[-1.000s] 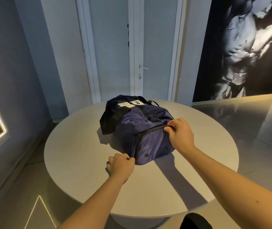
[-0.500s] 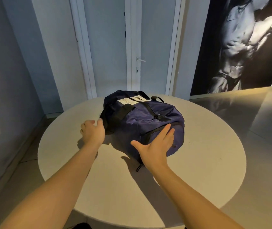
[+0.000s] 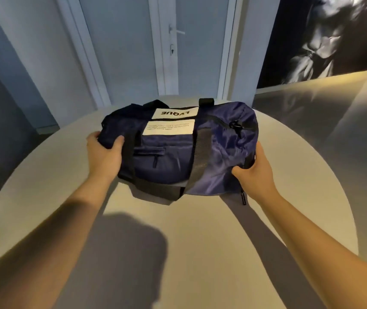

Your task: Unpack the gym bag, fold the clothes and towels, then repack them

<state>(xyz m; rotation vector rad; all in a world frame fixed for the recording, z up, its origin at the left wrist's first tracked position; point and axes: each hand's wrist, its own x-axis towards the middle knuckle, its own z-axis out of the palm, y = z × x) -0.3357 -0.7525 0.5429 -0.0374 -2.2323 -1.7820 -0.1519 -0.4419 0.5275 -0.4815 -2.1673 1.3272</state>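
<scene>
Left hand (image 3: 104,152) and right hand (image 3: 255,172) are now gripping the left and right ends of the navy gym bag (image 3: 171,161), fingers curling into the fabric; half a second ago both were hovering open. Round surface (image 3: 200,241) is carrying the bag at its far middle, now lying broadside rather than end-on. Its white label (image 3: 174,113) is reading upside down.

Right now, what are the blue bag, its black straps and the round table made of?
The gym bag looks like thin nylon-type cloth: it shines and crumples softly. Its black straps look like woven webbing, dull with a fine ribbed weave. The round table seems smooth and matte, maybe painted wood or stone; the look leaves that open.
</scene>
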